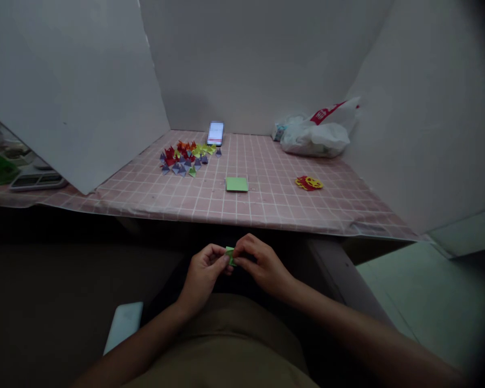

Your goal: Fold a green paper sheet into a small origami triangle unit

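Left hand (202,275) and right hand (262,265) both pinching a small green folded paper (230,255), low before the pink checked bench (267,207) edge, open room around

open tabletop (267,205) mid-front, paper shapes (186,156) back left, plastic bag (315,137) back right, boards walling sides

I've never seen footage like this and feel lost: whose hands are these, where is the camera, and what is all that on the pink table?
The camera sits on a person's head, looking down past their lap. The left hand and right hand pinch a small green paper between them, below the table edge. On the pink table lie a pile of folded paper pieces, a green paper stack, a phone, a red and yellow cutout and a plastic bag. Grey boards wall it in.
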